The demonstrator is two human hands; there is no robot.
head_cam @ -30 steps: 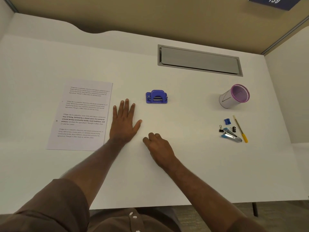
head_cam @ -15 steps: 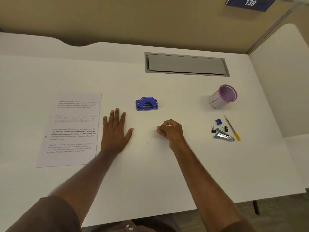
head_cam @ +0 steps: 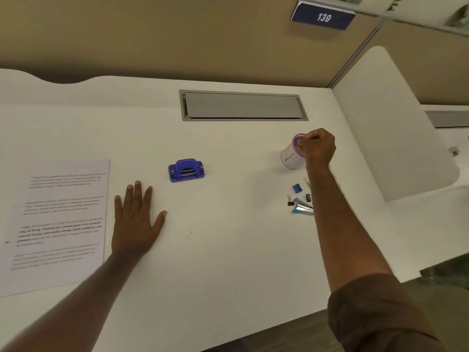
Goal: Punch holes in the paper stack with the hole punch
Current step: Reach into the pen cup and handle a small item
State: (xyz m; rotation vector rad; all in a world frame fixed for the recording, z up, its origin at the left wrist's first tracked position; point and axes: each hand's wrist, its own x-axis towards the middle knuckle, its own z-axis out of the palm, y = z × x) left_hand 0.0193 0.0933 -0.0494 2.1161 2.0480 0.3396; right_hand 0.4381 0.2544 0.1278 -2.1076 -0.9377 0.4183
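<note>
Left hand [head_cam: 135, 222]: lay flat between the printed white paper stack [head_cam: 57, 222] and the blue plastic hole punch [head_cam: 186, 170].
Right hand [head_cam: 317, 148]: sat at the purple-rimmed white cylindrical cup [head_cam: 291, 154], the punch well to its left.

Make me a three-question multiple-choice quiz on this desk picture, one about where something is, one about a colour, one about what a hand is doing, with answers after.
1. Where does the hole punch sit?
A. On the paper stack
B. On the bare desk between the paper stack and the cup
C. Inside the cup

2. What colour is the cup's rim?
A. Purple
B. Green
C. Orange

3. What is the left hand doing?
A. Gripping the hole punch
B. Lifting the paper
C. Resting flat on the desk, fingers spread

Answers:
1 B: the hole punch stands alone on the desk, right of the paper stack and left of the cup.
2 A: a purple band rings the white cup's mouth, where the right hand has its fingers curled.
3 C: the palm lies down beside the paper, holding nothing.
</note>
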